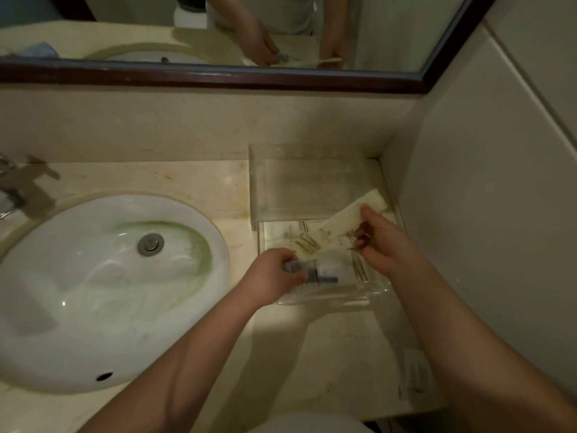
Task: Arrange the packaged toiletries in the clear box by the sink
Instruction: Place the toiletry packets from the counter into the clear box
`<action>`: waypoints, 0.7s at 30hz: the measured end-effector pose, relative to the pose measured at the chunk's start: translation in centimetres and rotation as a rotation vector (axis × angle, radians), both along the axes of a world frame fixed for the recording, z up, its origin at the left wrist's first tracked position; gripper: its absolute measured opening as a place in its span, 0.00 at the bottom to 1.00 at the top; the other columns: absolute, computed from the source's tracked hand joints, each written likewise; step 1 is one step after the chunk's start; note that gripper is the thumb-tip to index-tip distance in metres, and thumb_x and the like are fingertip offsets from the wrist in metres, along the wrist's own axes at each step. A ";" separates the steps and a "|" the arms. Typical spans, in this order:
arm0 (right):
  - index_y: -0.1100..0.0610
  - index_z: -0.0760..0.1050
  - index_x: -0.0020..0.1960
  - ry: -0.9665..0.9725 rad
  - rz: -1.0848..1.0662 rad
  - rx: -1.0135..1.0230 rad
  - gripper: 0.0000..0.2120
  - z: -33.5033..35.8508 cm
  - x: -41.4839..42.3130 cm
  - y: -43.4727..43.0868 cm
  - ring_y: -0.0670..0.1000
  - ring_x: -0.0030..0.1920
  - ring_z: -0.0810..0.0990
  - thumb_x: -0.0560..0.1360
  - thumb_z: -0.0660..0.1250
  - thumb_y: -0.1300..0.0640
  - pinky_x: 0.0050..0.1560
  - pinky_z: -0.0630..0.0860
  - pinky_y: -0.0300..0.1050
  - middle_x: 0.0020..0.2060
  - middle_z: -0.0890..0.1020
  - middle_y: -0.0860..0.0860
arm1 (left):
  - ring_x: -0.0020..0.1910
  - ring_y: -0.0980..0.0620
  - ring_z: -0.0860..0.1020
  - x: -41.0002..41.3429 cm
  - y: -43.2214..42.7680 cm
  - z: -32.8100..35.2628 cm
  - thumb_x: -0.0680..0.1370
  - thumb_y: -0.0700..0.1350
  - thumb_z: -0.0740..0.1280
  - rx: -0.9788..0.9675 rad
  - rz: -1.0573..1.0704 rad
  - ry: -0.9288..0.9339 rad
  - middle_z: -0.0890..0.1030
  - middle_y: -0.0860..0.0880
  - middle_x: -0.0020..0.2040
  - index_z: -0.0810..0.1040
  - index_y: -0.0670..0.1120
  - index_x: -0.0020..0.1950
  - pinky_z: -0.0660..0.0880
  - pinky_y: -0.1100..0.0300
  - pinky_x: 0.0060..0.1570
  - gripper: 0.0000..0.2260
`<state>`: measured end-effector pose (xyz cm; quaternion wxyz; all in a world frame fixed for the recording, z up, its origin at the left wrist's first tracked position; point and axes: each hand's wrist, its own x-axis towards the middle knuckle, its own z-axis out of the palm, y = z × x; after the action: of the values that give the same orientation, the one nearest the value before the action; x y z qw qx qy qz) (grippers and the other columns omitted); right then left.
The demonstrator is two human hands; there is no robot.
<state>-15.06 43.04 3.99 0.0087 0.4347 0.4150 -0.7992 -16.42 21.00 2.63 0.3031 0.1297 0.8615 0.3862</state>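
A clear box (379,287) stands on the counter to the right of the sink, its transparent lid (309,179) raised behind it. Inside lie several flat white packets with gold print (307,242). My left hand (271,276) grips a clear packet with a dark item inside (324,273) over the box's front left. My right hand (384,242) pinches a long white packet (352,214), holding it tilted up toward the back right corner of the box.
A white oval sink (93,292) with a metal drain fills the left of the beige counter (327,345). A tap (12,189) stands at the far left. A mirror with a dark frame (218,76) runs above. A wall closes the right side.
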 end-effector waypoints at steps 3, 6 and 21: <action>0.54 0.75 0.53 0.164 -0.116 0.063 0.05 1.5 -1.3 0.0 0.48 0.45 0.80 0.79 0.65 0.54 0.39 0.77 0.41 0.45 0.81 0.51 | 0.32 0.53 0.74 0.3 0.2 -0.2 0.73 0.44 0.72 0.004 0.004 -0.013 0.77 0.50 0.35 0.79 0.45 0.44 0.70 0.60 0.32 0.05; 0.50 0.77 0.51 0.258 0.061 0.408 0.07 4.0 -2.2 -0.5 0.47 0.46 0.82 0.82 0.60 0.55 0.45 0.78 0.42 0.45 0.82 0.50 | 0.33 0.54 0.75 0.4 0.6 -0.4 0.72 0.44 0.73 -0.004 0.011 -0.025 0.79 0.49 0.38 0.77 0.48 0.46 0.71 0.62 0.32 0.07; 0.55 0.78 0.63 0.382 1.249 1.435 0.17 -1.7 -3.0 -6.3 0.56 0.52 0.78 0.75 0.62 0.63 0.54 0.73 0.48 0.52 0.81 0.56 | 0.45 0.50 0.77 1.1 1.7 -1.8 0.70 0.51 0.75 -0.032 0.194 -0.056 0.79 0.49 0.49 0.74 0.46 0.54 0.71 0.59 0.39 0.18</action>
<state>-18.05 36.76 2.31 0.0969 -0.0991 0.9544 -0.2646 -15.30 22.72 0.84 0.2905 0.0300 0.8671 0.4035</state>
